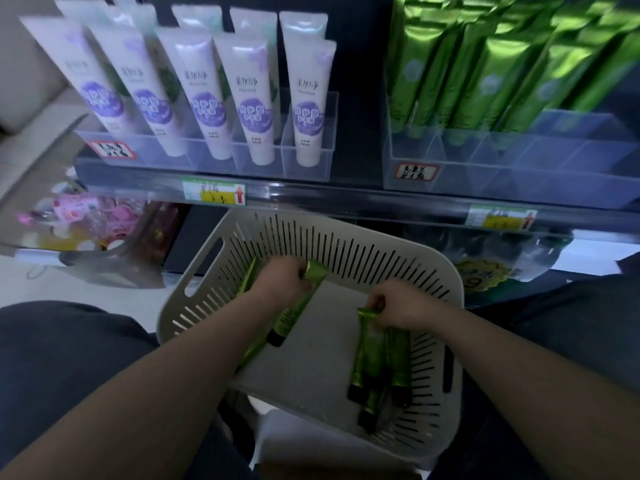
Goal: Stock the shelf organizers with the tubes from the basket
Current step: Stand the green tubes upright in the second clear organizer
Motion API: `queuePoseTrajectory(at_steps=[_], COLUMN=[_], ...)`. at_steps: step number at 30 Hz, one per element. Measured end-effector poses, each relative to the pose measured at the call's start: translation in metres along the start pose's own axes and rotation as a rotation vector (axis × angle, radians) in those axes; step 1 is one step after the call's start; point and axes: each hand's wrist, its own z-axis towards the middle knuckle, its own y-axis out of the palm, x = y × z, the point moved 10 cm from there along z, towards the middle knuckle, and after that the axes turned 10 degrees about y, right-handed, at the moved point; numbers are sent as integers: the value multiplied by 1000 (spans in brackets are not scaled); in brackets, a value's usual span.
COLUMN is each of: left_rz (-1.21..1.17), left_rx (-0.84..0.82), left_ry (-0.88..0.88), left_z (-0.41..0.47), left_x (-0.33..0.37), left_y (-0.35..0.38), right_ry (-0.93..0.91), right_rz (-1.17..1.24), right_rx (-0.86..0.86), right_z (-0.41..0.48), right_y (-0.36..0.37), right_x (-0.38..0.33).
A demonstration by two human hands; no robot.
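1. Tubes first: glossy green black-capped tubes [372,358] lie in the pale slotted plastic basket [322,358], caps toward the person, crimped ends away.
2. Right hand [398,303] pinches those crimped ends; left hand [280,282] grips another green tube [298,310], slanted cap-down.
3. Beyond, up and right: the clear plastic organizer [485,150], holding upright green tubes [502,81]; right hand is nearer.

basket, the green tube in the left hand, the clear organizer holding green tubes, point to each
basket [346,258]: head view, slatted far wall
green tube [294,311]: head view, mid body just below the left hand [281,283]
clear organizer [519,161]: head view, transparent front wall
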Motion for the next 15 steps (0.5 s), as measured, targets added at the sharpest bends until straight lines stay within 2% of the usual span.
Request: queuePoseTrajectory(at_steps=[7, 12, 15], left_rz=[-76, -131, -121], left_rx=[54, 94, 122], left_ry=[51, 119, 163], left_z=[-22, -28, -30], left_x=[34, 64, 82], left_y=[-15, -32, -45], right_ry=[-58, -118, -163], right_rz=[209, 225, 312], right_rx=[146, 291, 326], right_z=[-28, -54, -70], right_y=[-36, -71, -90], right_x=[-7, -14, -14])
